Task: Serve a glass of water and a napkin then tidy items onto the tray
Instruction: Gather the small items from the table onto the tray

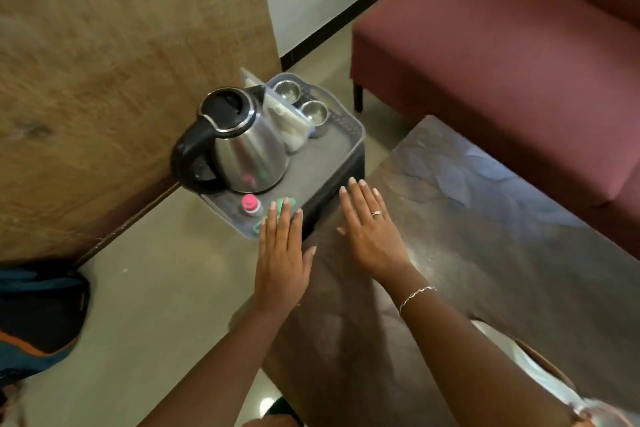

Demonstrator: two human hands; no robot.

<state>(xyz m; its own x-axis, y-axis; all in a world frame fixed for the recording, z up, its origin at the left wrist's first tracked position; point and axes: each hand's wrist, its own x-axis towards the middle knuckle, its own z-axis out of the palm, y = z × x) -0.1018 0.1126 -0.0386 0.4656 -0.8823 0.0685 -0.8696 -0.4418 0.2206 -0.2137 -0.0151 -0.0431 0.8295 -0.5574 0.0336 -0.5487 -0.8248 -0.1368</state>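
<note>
A grey plastic tray (341, 146) stands on a dark stand at the end of the table. On it are a steel electric kettle (242, 146), two steel cups (313, 113), a clear packet of white sachets (289, 125), a pink-capped small bottle (251, 204) and a green item (292, 205) partly hidden under my fingers. My left hand (282, 253) is flat and open, its fingertips over the tray's near corner. My right hand (370, 232) is also flat and open, just right of the tray above the table. No glass or napkin is in view.
The brown stone-pattern table (485, 236) runs to the right. A maroon sofa (502, 62) stands behind it. A wooden panel (104, 80) fills the left, and a dark blue and orange bag (38, 315) lies on the floor at lower left.
</note>
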